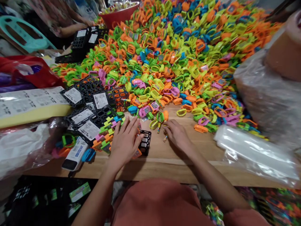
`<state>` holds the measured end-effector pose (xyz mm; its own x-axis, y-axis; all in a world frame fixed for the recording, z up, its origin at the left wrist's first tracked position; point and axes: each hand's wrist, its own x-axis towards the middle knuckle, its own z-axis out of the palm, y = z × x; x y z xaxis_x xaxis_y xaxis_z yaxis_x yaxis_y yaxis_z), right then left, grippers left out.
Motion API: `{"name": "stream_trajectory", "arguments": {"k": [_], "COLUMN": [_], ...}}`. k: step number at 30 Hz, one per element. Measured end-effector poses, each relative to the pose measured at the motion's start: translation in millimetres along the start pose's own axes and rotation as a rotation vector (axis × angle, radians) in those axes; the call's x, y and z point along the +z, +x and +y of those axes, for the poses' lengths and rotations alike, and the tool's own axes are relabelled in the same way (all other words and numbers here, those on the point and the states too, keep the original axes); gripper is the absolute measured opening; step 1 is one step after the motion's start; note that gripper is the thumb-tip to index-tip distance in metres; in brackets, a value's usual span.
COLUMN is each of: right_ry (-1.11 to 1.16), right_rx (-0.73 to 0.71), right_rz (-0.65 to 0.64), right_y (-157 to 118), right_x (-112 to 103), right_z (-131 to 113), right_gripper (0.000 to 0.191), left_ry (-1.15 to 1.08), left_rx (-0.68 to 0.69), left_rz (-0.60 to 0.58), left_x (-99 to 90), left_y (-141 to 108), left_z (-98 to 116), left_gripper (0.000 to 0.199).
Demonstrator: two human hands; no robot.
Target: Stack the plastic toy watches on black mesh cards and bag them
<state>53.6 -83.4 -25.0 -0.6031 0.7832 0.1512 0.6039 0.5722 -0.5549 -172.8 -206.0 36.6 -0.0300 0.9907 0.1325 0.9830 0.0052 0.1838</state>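
Observation:
My left hand [125, 142] lies palm down with fingers stretched over the right end of a black plastic tray [146, 142]. Rows of colourful toy watches [109, 133] fill the tray part left of this hand; the hand hides some. My right hand [177, 135] is just right of the tray, its fingers curled together low over the tabletop. Beside its fingertips are small clear tubes with bright contents, one tube [159, 127] near a green toy watch [160, 116] and another tube [165, 138] under the fingers. What the fingertips pinch, if anything, is hidden.
A large heap of toy watches [164, 59] covers the table's far side. Black trays with white labels [100, 100] are stacked at left, near a white box [76, 153]. Clear plastic bags [254, 150] lie at right. Another person's arm [72, 29] reaches in at far left.

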Motion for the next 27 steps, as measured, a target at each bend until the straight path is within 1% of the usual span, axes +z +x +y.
{"name": "stream_trajectory", "arguments": {"k": [2,4,6,8,11,12,13,15,17,20,21,23,25,27], "right_ry": [-0.029,-0.097,-0.128,-0.058,0.202,0.288,0.361,0.496,0.653,0.847,0.860,0.806,0.707,0.613], "right_rx": [0.070,0.178,0.274,0.303,0.242,0.211,0.177,0.105,0.054,0.045,0.054,0.059,0.017,-0.073], "right_rz": [-0.058,-0.101,-0.081,-0.006,0.122,0.138,0.133,0.060,-0.056,-0.207,-0.239,-0.265,-0.244,-0.190], "right_y": [9,18,22,20,10,5,1,-8,-14,-17,-17,-17,-19,-23], "right_x": [9,19,26,31,35,36,37,42,50,66,71,77,80,84], "right_z": [-10,-16,-14,-7,-1,-3,-7,-21,-37,-54,-56,-58,-56,-55], "right_gripper": [0.021,0.023,0.029,0.035,0.045,0.042,0.033,0.015,0.012,0.009,0.008,0.009,0.014,0.023], "left_ry": [-0.003,-0.006,-0.017,-0.036,-0.066,-0.074,-0.080,-0.086,-0.085,-0.082,-0.081,-0.082,-0.082,-0.086], "left_rx": [-0.001,-0.002,0.002,0.004,-0.003,-0.006,-0.006,-0.005,-0.003,0.007,0.011,0.015,0.009,0.000], "left_rz": [0.003,0.005,-0.003,-0.012,-0.015,-0.012,-0.008,-0.003,-0.003,-0.004,-0.003,-0.006,-0.010,-0.012], "left_x": [-0.3,-1.0,-2.1,-3.2,-3.9,-3.8,-3.6,-3.2,-2.8,-2.5,-2.5,-2.7,-3.1,-3.4], "left_y": [-1,-2,-4,-6,-8,-8,-8,-7,-6,-5,-5,-6,-6,-6], "left_z": [0,0,0,1,1,1,1,0,0,-1,-1,-1,-1,-1], "left_gripper": [0.059,0.058,0.057,0.057,0.058,0.059,0.059,0.058,0.056,0.054,0.053,0.053,0.054,0.055]}}
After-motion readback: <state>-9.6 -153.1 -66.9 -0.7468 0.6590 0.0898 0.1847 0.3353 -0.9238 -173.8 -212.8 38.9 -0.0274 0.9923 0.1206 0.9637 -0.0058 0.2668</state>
